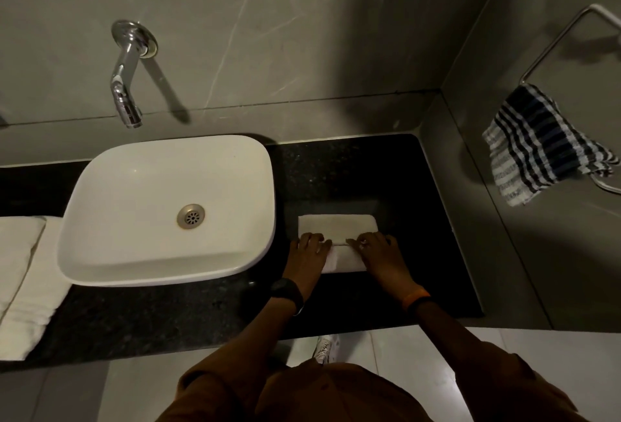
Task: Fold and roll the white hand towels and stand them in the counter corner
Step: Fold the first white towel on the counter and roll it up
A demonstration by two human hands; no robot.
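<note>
A white hand towel (337, 225) lies folded into a narrow strip on the black counter (420, 220), right of the basin. Its near end is rolled up into a thick roll. My left hand (307, 255) presses on the roll's left part and my right hand (378, 253) on its right part, fingers curled over the top edge of the roll. The far flat part of the towel stretches away from my fingers toward the wall. More white towels (23, 273) lie stacked at the far left of the counter. The counter corner (408, 146) at the back right holds nothing.
A white vessel basin (100, 186) sits left of the towel, with a chrome wall tap (126, 85) above it. A checked blue-and-white cloth (537, 146) hangs from a towel ring (554, 38) on the right wall. Grey wall panels bound the counter at back and right.
</note>
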